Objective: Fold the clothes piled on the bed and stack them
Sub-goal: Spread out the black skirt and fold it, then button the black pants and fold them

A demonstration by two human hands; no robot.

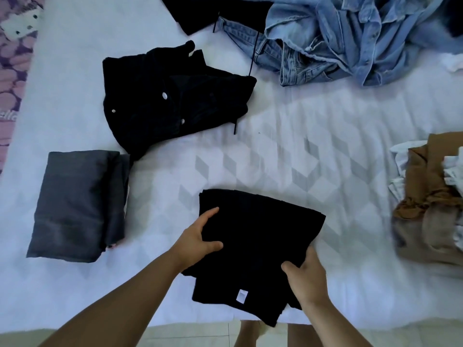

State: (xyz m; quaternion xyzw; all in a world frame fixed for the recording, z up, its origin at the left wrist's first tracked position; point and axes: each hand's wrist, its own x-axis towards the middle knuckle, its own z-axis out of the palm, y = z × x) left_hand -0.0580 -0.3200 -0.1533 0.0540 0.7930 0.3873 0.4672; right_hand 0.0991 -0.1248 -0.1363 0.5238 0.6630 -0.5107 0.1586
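A folded black garment [260, 236] with a small white label lies at the near edge of the white bed [300, 146]. My left hand [198, 240] grips its left edge, thumb on top and fingers under the fabric. My right hand [304, 276] grips its right side, thumb on top. A folded grey garment [75, 204] lies to the left. A roughly folded black denim piece [172, 96] with metal buttons sits behind it. Unfolded light blue denim clothes [345, 38] are heaped at the far right.
A brown and white heap of clothes [431, 201] lies at the right edge. Another black garment [213, 11] sits at the far top. A purple patterned cloth [12, 71] runs along the left side. Tiled floor [195, 334] shows below the bed edge.
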